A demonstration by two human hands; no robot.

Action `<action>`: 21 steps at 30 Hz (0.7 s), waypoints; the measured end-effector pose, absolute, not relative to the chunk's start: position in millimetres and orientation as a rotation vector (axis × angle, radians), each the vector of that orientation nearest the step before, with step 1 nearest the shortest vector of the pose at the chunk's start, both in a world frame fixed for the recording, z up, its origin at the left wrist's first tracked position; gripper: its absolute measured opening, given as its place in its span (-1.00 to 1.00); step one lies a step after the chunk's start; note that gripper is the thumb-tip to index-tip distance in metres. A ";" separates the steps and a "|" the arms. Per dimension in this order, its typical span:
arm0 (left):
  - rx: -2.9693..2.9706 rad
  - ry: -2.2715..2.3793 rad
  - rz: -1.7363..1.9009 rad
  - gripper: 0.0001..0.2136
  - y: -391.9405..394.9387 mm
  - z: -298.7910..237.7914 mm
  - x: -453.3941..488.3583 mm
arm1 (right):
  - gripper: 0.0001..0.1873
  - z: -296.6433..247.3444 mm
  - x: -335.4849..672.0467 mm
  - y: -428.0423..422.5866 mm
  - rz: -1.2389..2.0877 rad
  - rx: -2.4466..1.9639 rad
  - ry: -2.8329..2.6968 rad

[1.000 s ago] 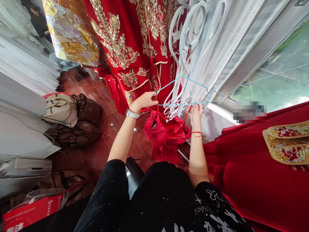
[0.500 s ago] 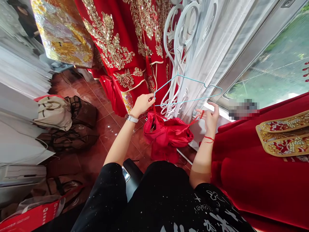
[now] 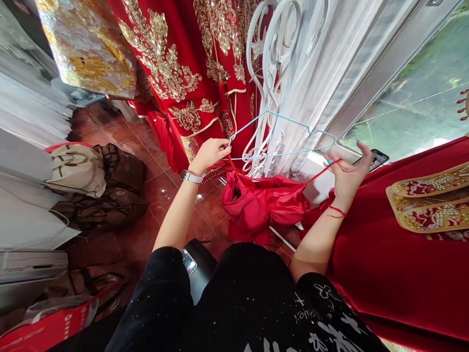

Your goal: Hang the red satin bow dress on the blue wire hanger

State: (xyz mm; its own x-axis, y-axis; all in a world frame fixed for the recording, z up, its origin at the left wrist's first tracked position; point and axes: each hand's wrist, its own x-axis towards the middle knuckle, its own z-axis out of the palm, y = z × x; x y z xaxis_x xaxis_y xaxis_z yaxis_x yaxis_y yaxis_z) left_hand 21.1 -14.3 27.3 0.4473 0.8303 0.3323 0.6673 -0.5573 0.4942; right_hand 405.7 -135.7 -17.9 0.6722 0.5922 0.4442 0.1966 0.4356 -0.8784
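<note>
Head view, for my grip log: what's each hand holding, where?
Left hand: left end of blue hanger, plus a strap. Right hand: other strap of red garment.

One head-worn camera gives the only view, set above the blue hanger [image 3: 282, 154] and on the wearer's side of it, facing forward and steeply down, so the black shirt [image 3: 249, 288] looms on the near side of the hanger, closest to the lens. The hanger comes close by, near mid-frame; the wide outlook also takes in an embroidered red gown [image 3: 183, 63] beyond it, the tiled floor [image 3: 170, 188] below and left of it, and a slanting window [image 3: 406, 93] to its right.
</note>
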 end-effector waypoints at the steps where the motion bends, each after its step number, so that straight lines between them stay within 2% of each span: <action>1: 2.413 1.285 0.798 -0.76 -14.4 27.2 21.4 | -0.24 -18.2 410.4 -128.5 0.241 -1.112 -0.822; 6: 2.387 1.282 0.781 -0.77 -16.2 27.2 20.7 | -0.11 -9.2 429.2 -95.8 0.237 -1.069 -0.895; 15: 2.400 1.305 0.752 -0.72 -11.5 27.3 18.5 | -0.16 30.0 432.2 -59.8 0.358 -1.140 -1.148; 21: 2.449 1.380 0.694 -0.72 -14.8 30.3 20.5 | -0.11 46.0 427.3 -44.8 0.492 -1.110 -1.527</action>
